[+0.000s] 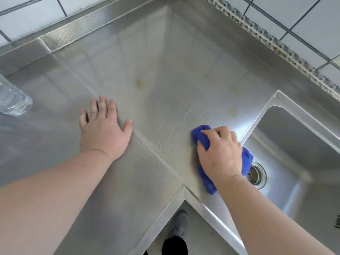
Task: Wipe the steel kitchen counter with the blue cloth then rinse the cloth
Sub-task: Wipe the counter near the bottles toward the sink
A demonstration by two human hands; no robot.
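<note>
Nearest the camera are the person's two bare forearms, reaching out over the inner corner of an L-shaped steel counter (165,92), with a grey shoe (179,225) on the floor below the counter's near edge.

The right hand (219,153) lies on the right run of the counter, just beside the sink (301,162). Its fingers are curled down over the bunched blue cloth (204,140), gripping it and pressing it against the steel. Folds of cloth stick out past the fingertips on the far side, past the wrist on the near side, and toward the sink rim on the right. The drain strainer (254,174) shows just beyond the cloth.

The left hand (104,131) rests flat on the counter to the left, fingers straight and slightly spread, holding nothing; it looks like a brace for the body. Well to its left, at the frame edge, stands a clear plastic bottle (12,100).

The wiping seems to be under way. Two faint yellowish marks remain farther out, one near the middle of the counter (139,82) and one close to the sink's far corner (233,111). To do this well, I would keep the palm low and the pressure even, work in overlapping strokes from the far tiled wall (312,28) toward the sink, and open the cloth out flatter so more of it meets the textured steel. The rinse has not begun.
</note>
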